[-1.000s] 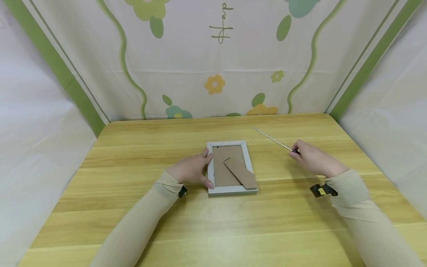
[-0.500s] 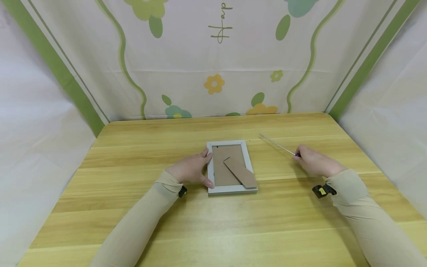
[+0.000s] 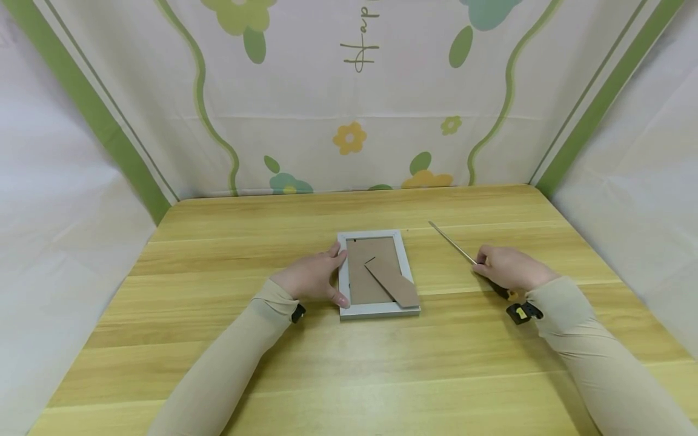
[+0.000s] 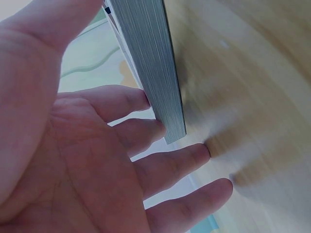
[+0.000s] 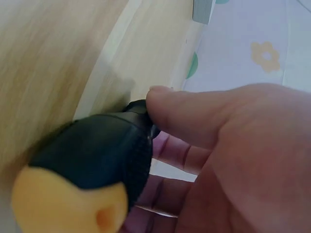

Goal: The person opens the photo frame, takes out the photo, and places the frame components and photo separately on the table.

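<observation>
Turned since before, the screwdriver (image 5: 92,153) now pokes its orange end (image 3: 512,295) past the right hand (image 3: 507,267), which pinches and partly hides it. Left hand (image 3: 311,276), fingers spread, touches the picture frame (image 3: 362,281) on the table (image 3: 371,369), front hidden.

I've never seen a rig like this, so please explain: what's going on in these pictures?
There's no machine, just a person's two bare hands. The wide picture comes from a camera worn on the head; each close-up comes from a camera worn on one wrist. On the yellowish wood-grain table lies a rectangular silver-grey picture frame, its brown backboard facing up. The left hand touches the frame's edge. The right hand grips a black-and-yellow-handled screwdriver with a thin metal shaft.
</observation>
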Motion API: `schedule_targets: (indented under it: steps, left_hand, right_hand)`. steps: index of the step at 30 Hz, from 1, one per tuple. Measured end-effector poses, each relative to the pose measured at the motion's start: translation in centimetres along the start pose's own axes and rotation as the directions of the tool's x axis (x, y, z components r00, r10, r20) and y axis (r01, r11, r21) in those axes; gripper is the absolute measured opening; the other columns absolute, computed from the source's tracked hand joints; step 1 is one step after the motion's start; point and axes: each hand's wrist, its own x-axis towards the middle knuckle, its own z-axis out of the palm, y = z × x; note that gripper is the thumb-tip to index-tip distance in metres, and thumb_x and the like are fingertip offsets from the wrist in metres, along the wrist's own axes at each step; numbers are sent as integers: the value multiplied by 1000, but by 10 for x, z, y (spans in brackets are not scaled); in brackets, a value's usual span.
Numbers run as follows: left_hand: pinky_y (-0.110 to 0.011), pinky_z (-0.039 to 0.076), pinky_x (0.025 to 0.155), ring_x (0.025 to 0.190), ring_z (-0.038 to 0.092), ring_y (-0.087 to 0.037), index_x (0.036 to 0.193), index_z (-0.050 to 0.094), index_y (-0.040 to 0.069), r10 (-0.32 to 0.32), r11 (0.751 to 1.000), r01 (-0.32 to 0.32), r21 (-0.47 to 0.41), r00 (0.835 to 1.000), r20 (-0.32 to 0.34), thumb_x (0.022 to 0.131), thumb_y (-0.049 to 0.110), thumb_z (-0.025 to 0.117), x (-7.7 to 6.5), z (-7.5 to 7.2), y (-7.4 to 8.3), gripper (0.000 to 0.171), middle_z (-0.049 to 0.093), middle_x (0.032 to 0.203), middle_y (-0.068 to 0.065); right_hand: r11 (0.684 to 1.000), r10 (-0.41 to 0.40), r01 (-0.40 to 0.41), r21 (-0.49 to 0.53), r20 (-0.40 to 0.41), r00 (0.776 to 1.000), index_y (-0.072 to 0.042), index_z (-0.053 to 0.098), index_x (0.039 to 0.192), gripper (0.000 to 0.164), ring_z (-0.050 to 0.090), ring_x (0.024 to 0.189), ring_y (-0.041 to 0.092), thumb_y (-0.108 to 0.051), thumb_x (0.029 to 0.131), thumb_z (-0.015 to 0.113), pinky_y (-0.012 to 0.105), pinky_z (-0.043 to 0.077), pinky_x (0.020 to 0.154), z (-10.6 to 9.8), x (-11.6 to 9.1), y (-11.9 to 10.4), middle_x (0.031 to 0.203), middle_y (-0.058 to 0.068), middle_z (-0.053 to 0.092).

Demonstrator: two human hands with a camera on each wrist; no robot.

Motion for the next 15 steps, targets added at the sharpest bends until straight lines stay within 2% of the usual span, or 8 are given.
schedule_targets:
  steps: [15]
  left_hand:
    - [-40,27,115,146,22,-30,157,19,4,-5,1000,5,2,1000,-3,75,54,80,1,1,0,114,5,163,-18]
  right_hand:
    - [999,11,-12,31,13,1000,1,57,111,26,44,49,14,-23,101,56,31,39,47,1,-2,2,66,1,51]
